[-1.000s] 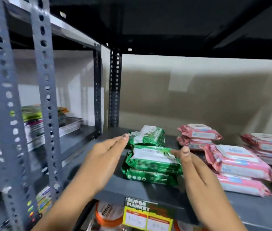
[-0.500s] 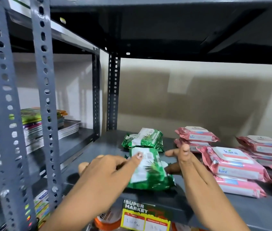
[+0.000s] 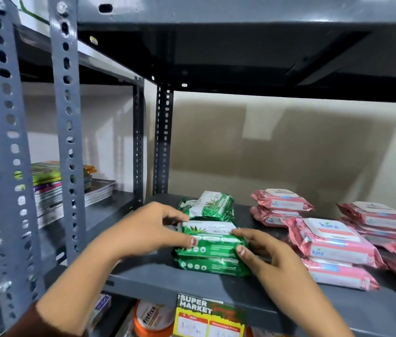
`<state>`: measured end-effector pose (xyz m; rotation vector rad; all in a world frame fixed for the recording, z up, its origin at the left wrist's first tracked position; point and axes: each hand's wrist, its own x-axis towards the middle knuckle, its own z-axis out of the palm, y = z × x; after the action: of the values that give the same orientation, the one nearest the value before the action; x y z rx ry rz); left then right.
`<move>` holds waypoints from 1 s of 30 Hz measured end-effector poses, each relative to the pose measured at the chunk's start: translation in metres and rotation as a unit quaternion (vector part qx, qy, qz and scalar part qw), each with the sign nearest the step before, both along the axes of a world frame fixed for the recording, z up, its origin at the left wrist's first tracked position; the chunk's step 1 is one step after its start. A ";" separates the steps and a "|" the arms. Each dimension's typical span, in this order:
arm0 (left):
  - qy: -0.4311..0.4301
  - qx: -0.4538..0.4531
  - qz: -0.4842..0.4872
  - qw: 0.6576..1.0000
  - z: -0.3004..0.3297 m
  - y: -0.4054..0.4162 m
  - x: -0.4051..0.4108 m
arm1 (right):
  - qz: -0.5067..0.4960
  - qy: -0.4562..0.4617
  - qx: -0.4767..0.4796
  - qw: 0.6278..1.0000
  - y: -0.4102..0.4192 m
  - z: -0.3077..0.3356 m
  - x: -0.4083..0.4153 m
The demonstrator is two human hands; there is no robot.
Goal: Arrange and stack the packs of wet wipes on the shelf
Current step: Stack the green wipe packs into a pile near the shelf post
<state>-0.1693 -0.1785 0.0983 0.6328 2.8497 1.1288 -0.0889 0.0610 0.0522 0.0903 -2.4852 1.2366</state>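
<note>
Two green packs of wet wipes lie stacked near the front edge of the grey shelf (image 3: 158, 280). My left hand (image 3: 148, 229) grips the left end of the top green pack (image 3: 212, 240), and my right hand (image 3: 265, 254) holds its right end, thumb on the front face. The lower green pack (image 3: 210, 265) lies flat beneath it. Another green pack (image 3: 209, 206) sits behind the stack. To the right lie stacks of pink wet wipe packs (image 3: 333, 244), with more pink packs behind (image 3: 280, 204) and at the far right (image 3: 376, 216).
Grey perforated uprights (image 3: 67, 152) stand at the left. A pile of magazines (image 3: 48, 190) lies on the neighbouring shelf. A "Super Market" price label (image 3: 206, 317) hangs on the shelf's front edge, with an orange jar (image 3: 149, 322) below. The upper shelf (image 3: 240, 45) hangs close overhead.
The green pack that my hands held turned lengthwise now lies crosswise on top of the lower green pack. Both hands have closed in on its ends.
</note>
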 end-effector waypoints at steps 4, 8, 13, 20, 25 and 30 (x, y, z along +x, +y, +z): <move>-0.013 -0.008 -0.066 0.998 -0.008 0.004 -0.016 | -0.033 0.022 -0.003 0.999 -0.004 -0.004 0.000; -0.010 -0.003 -0.074 0.997 -0.005 0.004 -0.019 | -0.033 0.010 0.022 0.999 -0.006 0.008 0.006; 0.058 0.081 0.026 0.995 0.012 0.013 -0.042 | -0.038 0.045 0.045 0.997 -0.006 0.060 -0.021; 0.032 -0.183 0.042 0.982 0.034 0.047 -0.090 | 0.002 -0.110 0.233 0.966 -0.005 0.084 -0.168; 0.012 -0.180 0.085 0.980 0.034 0.056 -0.117 | -0.001 -0.131 0.184 0.974 -0.007 0.064 -0.182; 0.034 -0.182 0.134 0.973 0.021 0.054 -0.148 | -0.019 -0.126 0.138 0.982 -0.003 0.061 -0.176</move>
<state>-0.3175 -0.1249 0.1190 0.2761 3.1501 0.5761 -0.2653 0.0582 0.1130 -0.0481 -2.8517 0.9304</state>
